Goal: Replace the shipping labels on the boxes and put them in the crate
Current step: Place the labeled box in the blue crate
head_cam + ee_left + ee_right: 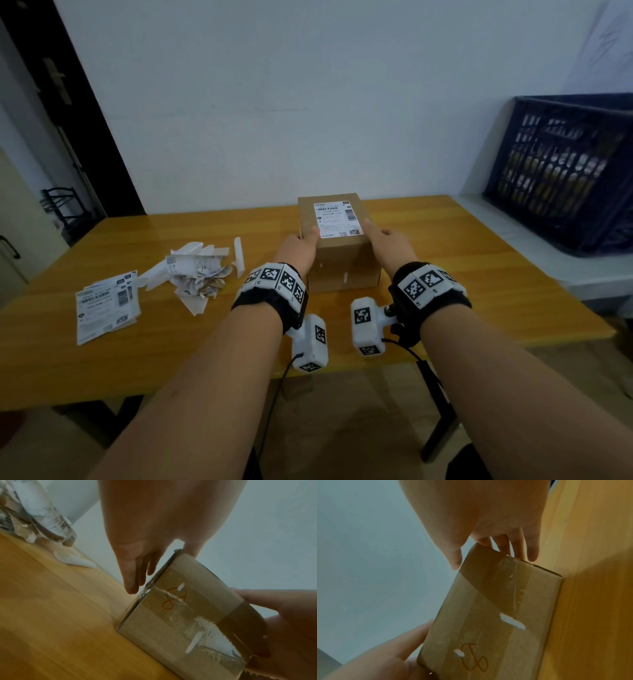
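At nine o'clock on the yellow wooden table (462, 260) a stack of flat white shipping labels (106, 305) is seen, then a heap of crumpled peeled-off label paper (195, 270). Dead centre sits the brown taped cardboard box (337, 246) – white printed label (337, 219) stuck on top, barcode visible, text unreadable. It's flanked by the left hand (298, 248) and right hand (390, 245), fingers straight, thumbs over the top edge. Probably light and stiff; best gripped by the side walls. A red scribble is noted in front. At two o'clock, the dark blue slatted plastic crate (561, 171).
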### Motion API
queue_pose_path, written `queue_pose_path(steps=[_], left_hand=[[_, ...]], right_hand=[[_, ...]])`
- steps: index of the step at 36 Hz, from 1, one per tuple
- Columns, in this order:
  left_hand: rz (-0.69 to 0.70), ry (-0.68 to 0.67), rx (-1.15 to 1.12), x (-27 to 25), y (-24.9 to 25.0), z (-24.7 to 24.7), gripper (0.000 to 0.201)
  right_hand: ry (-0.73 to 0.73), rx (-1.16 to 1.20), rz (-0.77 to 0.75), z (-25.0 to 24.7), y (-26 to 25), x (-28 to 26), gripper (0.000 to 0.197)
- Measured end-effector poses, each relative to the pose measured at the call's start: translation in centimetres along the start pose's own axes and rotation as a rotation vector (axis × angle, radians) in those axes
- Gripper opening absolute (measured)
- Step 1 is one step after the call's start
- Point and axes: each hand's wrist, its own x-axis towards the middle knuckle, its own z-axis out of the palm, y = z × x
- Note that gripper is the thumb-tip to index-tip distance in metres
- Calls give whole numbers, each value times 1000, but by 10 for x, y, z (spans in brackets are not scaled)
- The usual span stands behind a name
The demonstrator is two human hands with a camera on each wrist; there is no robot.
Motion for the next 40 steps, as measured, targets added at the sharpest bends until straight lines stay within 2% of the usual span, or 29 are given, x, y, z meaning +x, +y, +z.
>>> queue_pose_path(steps=[4, 11, 15, 22, 31, 35, 37, 40], left_hand=[[4, 3, 8, 9, 2, 6, 58], [87, 63, -77, 42, 6, 15, 39], [85, 70, -133, 60, 6, 25, 26], [34, -4, -96, 71, 32, 28, 36], [37, -81, -136, 54, 126, 20, 39], [100, -114, -96, 45, 187, 25, 46], [148, -120, -80, 41, 217, 32, 43], [218, -113, -61, 34, 259, 47, 39]], right_hand=[[-28, 23, 5, 0, 1, 9, 65], [20, 182, -28, -1, -6, 37, 42], [46, 248, -3, 3, -3, 59, 39], [59, 297, 79, -4, -6, 76, 38], [121, 310, 88, -75, -63, 64, 44], [212, 351, 81, -125, -95, 59, 38], [267, 372, 78, -152, -107, 56, 34], [338, 416, 59, -191, -118, 56, 39]])
